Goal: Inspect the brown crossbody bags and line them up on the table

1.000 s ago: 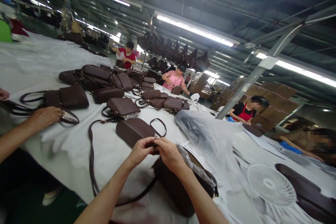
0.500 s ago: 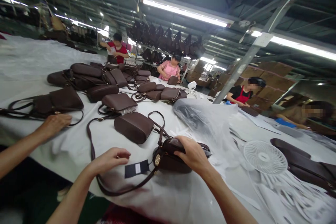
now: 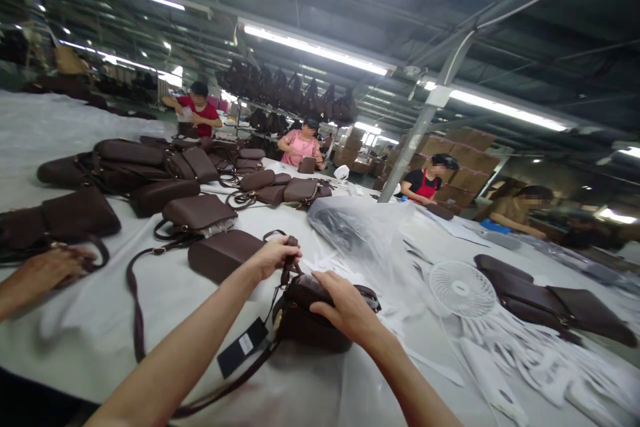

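A small dark brown bag (image 3: 313,330) rests on the white-covered table in front of me, its long strap looping out to the left. My left hand (image 3: 275,257) pinches a strap of this bag above its left end. On the bag's top lies my right hand (image 3: 345,303), with the thumb at the near side and the fingers over the far side. A black tag (image 3: 243,347) with a white label hangs beside the bag's left end. Just behind my left forearm sits another brown bag (image 3: 220,257).
Another person's hand (image 3: 65,263) touches a brown bag at the left. A bag pile (image 3: 130,153) stands behind. Clear plastic (image 3: 370,227), a white fan (image 3: 463,289), white strips (image 3: 545,353) and more bags (image 3: 530,297) lie right. Several people work beyond.
My left hand has moved right and up from above the tag and taken hold of the strap. My right hand stays on the bag. The view has shifted right.
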The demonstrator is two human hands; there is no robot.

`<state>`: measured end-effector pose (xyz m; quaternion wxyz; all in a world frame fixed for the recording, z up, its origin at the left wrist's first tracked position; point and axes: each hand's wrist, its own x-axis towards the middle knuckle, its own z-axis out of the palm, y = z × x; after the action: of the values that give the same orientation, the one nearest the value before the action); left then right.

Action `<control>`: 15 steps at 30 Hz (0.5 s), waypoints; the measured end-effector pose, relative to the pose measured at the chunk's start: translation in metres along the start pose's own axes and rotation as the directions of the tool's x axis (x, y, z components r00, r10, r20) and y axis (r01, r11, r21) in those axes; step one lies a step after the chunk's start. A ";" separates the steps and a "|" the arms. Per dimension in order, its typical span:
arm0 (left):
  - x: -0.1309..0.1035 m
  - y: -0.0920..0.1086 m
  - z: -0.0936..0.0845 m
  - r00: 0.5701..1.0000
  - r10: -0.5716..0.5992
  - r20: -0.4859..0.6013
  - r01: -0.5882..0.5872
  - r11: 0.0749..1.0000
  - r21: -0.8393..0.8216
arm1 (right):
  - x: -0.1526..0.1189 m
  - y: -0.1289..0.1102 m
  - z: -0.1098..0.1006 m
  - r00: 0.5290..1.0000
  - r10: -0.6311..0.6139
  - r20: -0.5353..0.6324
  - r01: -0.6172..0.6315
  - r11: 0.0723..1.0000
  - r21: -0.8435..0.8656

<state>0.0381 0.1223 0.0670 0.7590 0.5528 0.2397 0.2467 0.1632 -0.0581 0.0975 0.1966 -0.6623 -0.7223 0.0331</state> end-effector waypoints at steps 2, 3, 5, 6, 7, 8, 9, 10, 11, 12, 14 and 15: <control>-0.005 0.041 -0.001 0.993 0.073 0.097 -0.076 0.997 0.022 | 0.000 0.004 -0.004 0.996 0.004 -0.087 0.004 0.996 0.090; -0.010 0.061 0.001 0.976 0.107 0.188 -0.118 0.992 0.050 | 0.002 0.005 -0.007 0.984 0.013 -0.177 0.008 0.993 0.116; -0.018 0.097 0.008 0.928 0.160 0.337 -0.200 0.976 0.087 | 0.010 0.006 -0.018 0.911 0.013 -0.412 0.029 0.995 0.095; -0.022 0.112 0.014 0.897 0.169 0.409 -0.237 0.964 0.121 | 0.016 0.005 -0.025 0.859 -0.017 -0.512 0.048 0.998 0.047; -0.025 0.125 0.021 0.867 0.164 0.471 -0.271 0.948 0.167 | 0.023 0.004 -0.033 0.814 -0.071 -0.577 0.073 0.997 -0.020; -0.027 0.135 0.028 0.835 0.143 0.531 -0.303 0.926 0.227 | 0.032 0.002 -0.042 0.786 -0.140 -0.602 0.105 0.990 -0.093; -0.029 0.143 0.035 0.806 0.114 0.580 -0.337 0.895 0.293 | 0.042 0.000 -0.051 0.776 -0.206 -0.596 0.139 0.978 -0.158; -0.029 0.149 0.041 0.785 0.088 0.614 -0.374 0.857 0.356 | 0.052 -0.001 -0.060 0.772 -0.253 -0.583 0.164 0.966 -0.202; -0.029 0.153 0.046 0.773 0.070 0.630 -0.409 0.814 0.412 | 0.061 0.000 -0.069 0.765 -0.269 -0.585 0.172 0.961 -0.217; -0.028 0.154 0.049 0.778 0.074 0.624 -0.447 0.764 0.466 | 0.070 0.001 -0.078 0.759 -0.249 -0.602 0.158 0.967 -0.200; -0.025 0.150 0.050 0.822 0.173 0.542 -0.522 0.609 0.598 | 0.082 0.009 -0.096 0.781 -0.117 -0.613 0.081 0.993 -0.086; -0.022 0.146 0.048 0.849 0.271 0.453 -0.526 0.518 0.675 | 0.085 0.013 -0.104 0.806 -0.032 -0.592 0.031 0.999 -0.012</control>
<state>0.0356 0.1128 0.2218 0.3903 0.8951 0.0729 0.2030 0.2060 0.0041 0.2094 0.4116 -0.6278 -0.6361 -0.1785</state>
